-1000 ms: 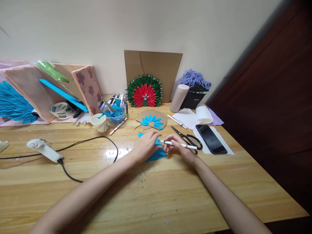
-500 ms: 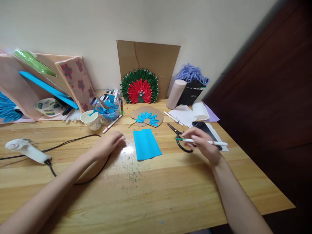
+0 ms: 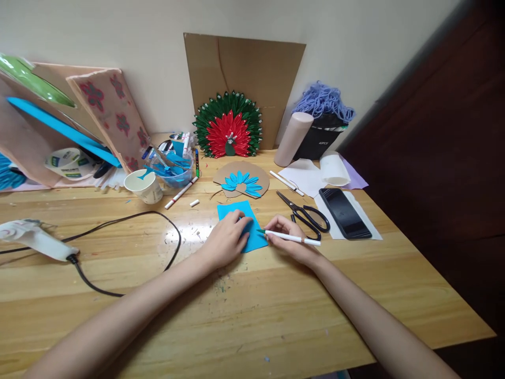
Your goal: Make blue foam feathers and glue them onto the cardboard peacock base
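Observation:
A blue sheet [image 3: 229, 209], paper or felt, lies on the wooden table in front of me. My left hand [image 3: 226, 237] rests on it, fingers spread and slightly bent, pressing it down. Between the fingers of my right hand [image 3: 290, 239] is a white marker [image 3: 292, 237] with a green tip. That tip sits at the sheet's right edge; whether it touches I cannot tell. Black-handled scissors [image 3: 305, 213] lie just beyond my right hand. Behind the sheet is a round cardboard piece [image 3: 258, 176] carrying a fan of blue petals [image 3: 242, 181]. A small white cap [image 3: 194, 202] lies to the left.
A glue gun [image 3: 39, 239] and its looping cord occupy the left side. A paper cup [image 3: 144, 187] and a tub of blue scraps [image 3: 173, 171] stand behind. A red-green peacock ornament [image 3: 229, 126] leans on cardboard [image 3: 252, 68]. A phone [image 3: 345, 213] lies at right.
My left hand has moved right onto the blue sheet, uncovering the white cap. My right hand has brought the marker left from over the scissors to the sheet's edge. The view has shifted.

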`<control>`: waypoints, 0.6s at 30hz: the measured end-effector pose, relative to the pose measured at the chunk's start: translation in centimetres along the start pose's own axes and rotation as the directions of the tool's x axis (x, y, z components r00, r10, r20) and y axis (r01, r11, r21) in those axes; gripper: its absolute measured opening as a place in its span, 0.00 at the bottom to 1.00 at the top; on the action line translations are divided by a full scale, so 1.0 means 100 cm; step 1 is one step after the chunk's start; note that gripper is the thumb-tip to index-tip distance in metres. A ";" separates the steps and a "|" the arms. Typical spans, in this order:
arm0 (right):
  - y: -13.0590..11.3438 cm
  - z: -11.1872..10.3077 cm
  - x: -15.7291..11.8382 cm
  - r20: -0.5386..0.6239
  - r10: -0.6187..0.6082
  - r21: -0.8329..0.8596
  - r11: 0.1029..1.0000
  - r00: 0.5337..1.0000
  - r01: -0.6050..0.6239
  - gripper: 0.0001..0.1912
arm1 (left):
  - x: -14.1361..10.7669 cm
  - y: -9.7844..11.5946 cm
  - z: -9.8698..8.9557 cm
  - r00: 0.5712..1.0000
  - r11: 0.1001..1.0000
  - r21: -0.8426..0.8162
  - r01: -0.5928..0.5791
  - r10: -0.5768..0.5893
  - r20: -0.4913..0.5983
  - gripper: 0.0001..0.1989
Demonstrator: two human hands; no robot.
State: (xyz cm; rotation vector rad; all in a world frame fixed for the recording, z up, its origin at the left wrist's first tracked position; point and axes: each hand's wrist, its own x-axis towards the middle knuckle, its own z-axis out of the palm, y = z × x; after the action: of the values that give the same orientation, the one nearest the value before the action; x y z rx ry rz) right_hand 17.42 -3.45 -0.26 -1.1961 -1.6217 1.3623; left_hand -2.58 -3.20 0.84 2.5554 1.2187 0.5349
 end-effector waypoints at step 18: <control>0.003 0.004 -0.001 -0.060 -0.004 -0.217 0.976 0.998 -0.009 0.03 | 0.005 -0.016 0.004 0.994 0.999 -0.013 -0.053 0.054 0.093 0.19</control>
State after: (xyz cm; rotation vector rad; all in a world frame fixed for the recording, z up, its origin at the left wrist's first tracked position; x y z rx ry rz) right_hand 17.12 -3.68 -0.64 -1.3524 -1.7611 1.1601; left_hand -3.22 -1.89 -0.03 2.5797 1.1160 0.4260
